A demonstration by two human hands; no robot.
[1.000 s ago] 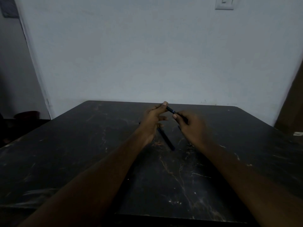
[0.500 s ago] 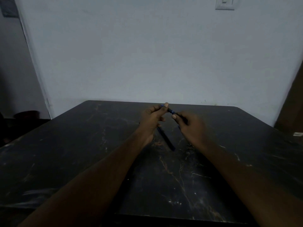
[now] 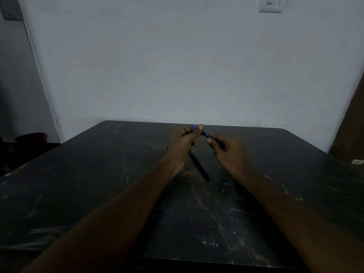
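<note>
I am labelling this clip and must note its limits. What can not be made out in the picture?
All in the head view:
Pen: the left hand and right hand cover most of it; cap on or off is unclear.
Second pen on the table: its far end is hidden behind the left hand.
Light switch: cut by the top edge.
White thing, right edge: too small to name.

Two hands: left hand (image 3: 181, 143), right hand (image 3: 229, 153). Two dark pens: held pen (image 3: 205, 134), loose pen (image 3: 200, 167). One dark marbled surface (image 3: 98, 174). One wall switch (image 3: 270, 4).
</note>
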